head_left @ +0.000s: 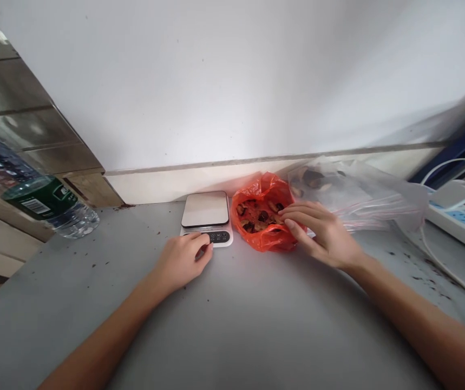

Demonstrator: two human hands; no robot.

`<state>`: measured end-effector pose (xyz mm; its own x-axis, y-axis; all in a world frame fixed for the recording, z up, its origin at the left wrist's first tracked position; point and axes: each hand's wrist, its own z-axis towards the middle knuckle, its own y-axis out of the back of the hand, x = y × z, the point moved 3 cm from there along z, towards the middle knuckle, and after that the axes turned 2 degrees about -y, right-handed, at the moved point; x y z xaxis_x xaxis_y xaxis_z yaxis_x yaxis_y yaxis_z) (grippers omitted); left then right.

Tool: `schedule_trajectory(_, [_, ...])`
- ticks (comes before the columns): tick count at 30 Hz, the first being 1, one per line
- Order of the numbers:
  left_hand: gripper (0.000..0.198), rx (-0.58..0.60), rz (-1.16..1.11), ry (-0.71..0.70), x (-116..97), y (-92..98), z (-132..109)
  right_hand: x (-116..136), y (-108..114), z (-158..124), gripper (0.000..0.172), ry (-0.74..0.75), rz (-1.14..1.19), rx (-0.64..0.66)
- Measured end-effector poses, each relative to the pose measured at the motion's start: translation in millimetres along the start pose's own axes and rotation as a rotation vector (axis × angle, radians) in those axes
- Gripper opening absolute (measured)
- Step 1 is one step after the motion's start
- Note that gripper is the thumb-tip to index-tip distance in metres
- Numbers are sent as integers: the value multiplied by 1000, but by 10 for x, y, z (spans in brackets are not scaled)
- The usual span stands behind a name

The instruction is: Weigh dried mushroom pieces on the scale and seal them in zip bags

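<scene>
A small kitchen scale (pixel 205 210) with a steel plate stands on the grey table near the wall. My left hand (pixel 183 260) is curled, its fingertips pressing the front edge of the scale beside the buttons. To the right lies an open orange plastic bag (pixel 262 238) with dark and pale dried pieces inside. My right hand (pixel 317 230) reaches into the bag's mouth, fingers pressed together over the pieces; whether they hold a piece is hidden.
Clear zip bags (pixel 349 189) with more dried pieces lie behind the orange bag. A water bottle (pixel 41 200) lies at the left edge. A white power strip (pixel 463 219) with charger and cable sits at the right. Dark crumbs dot the grey table (pixel 236 325).
</scene>
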<state>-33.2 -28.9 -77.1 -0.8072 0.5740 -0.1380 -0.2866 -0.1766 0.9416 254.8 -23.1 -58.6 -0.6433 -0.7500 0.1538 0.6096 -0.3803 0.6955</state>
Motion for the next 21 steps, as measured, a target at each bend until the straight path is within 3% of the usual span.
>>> schedule_trajectory(21, [28, 60, -42, 51, -5, 28, 9, -28, -2, 2, 25, -11, 18, -8])
